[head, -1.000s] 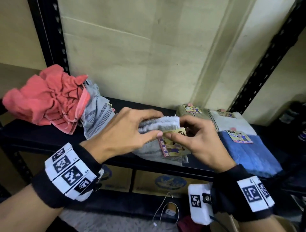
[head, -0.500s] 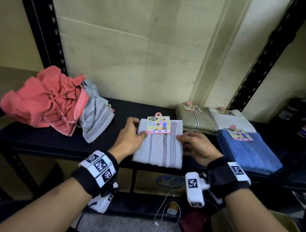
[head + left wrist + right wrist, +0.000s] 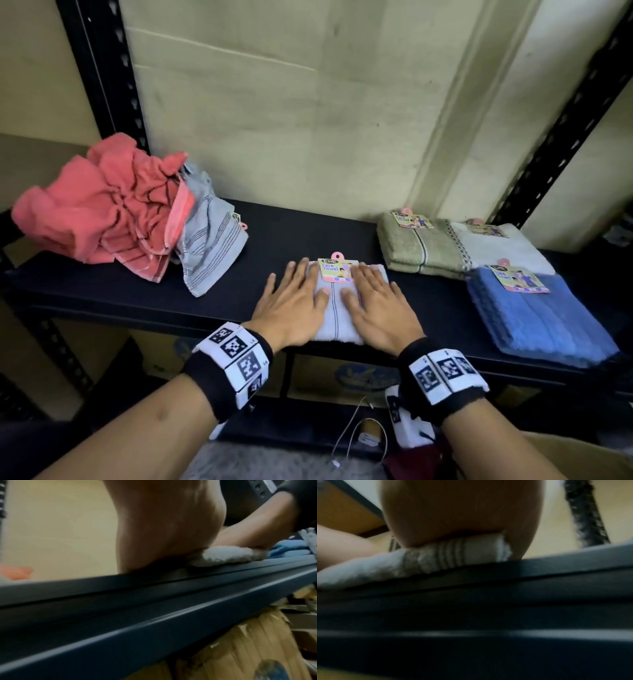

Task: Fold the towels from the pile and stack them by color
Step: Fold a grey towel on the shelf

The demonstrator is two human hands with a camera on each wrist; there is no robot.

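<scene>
Folded grey terry towel with thin dark stripes and a yellow-pink card tag lies flat at the front edge of the black metal shelf, about mid-length. Left hand and right hand both lie palm-down on it, fingers straight and spread, pressing the fold flat; nothing is pinched. Wrist views show the palms' heels bearing on the towel's near edge. Step in hand looks like smoothing a finished fold. Toward the shelf's right end sit folded towels: olive green and white at the back, blue at the front edge, each tagged. At the left end, the unfolded pile: crumpled coral-red towel over a loose grey striped towel. Next move, likely: leave this one as the start of the grey stack, then pull a towel from the pile, which needs both hands to lift off and reach left.
</scene>
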